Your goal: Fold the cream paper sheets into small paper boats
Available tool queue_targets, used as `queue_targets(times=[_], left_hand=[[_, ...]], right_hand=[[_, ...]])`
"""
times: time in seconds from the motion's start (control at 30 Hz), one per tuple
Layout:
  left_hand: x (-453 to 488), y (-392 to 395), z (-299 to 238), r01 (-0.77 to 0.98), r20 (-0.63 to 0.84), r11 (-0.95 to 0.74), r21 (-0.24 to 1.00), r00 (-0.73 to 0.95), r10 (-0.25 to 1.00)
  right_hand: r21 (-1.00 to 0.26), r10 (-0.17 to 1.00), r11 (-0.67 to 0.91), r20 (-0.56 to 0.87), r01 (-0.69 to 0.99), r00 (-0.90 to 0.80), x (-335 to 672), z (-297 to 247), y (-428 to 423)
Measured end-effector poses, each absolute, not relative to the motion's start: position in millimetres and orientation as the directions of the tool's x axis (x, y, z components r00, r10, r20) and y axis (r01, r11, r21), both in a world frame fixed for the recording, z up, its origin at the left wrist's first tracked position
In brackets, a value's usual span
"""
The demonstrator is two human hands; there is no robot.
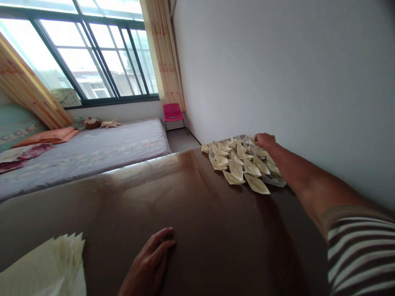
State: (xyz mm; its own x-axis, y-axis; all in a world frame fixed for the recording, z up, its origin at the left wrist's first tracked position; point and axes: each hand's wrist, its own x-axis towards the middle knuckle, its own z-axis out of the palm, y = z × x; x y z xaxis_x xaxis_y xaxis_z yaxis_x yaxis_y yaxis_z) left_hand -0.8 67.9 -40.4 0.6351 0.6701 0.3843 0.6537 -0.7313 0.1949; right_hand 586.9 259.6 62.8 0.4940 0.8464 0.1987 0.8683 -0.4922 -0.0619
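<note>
Several cream folded paper boats [235,169] crowd together on the dark brown table [185,213], toward its far right side by the wall. My right hand [265,140] reaches out to the back of this group with its fingers curled. Whatever those fingers hold, if anything, is hidden, and the nearest boats lie just left of the fingertips. Lower in the view, my left hand [149,263] rests on the bare tabletop, fingers loosely stretched and holding nothing. To its left is a fanned stack of lined cream paper sheets [46,263].
A white wall [277,65] borders the table on the right. Beyond the table stand a bed [123,142] with a pale flowered sheet and a pink chair [173,112]. A clock [66,98] and stuffed toys [92,122] are near the window.
</note>
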Motion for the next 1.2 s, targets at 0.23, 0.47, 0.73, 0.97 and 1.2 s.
queue_targets(times=[0.23,0.47,0.73,0.97,1.2], left_hand=[[3,64,-31,0.671,0.35,-0.714,0.2,0.631,0.692],[2,65,-33,0.678,0.332,-0.712,0.182,0.639,0.694],[11,56,-20,0.645,0.332,-0.709,0.285,0.628,0.704],[15,36,-5,0.648,0.279,-0.729,0.218,0.675,0.683],[-39,16,93,0.838,0.078,-0.533,0.118,0.527,0.846]], right_hand=[[-0.02,0.85,-0.515,0.119,0.857,0.514,608,45,291],[-0.072,0.867,-0.465,0.164,0.882,0.471,602,64,285],[-0.391,0.943,0.225,0.319,0.892,-0.098,442,80,206],[-0.465,0.73,0.667,0.254,0.581,-0.635,255,-12,104],[-0.271,0.745,0.666,0.286,0.695,-0.602,231,-39,82]])
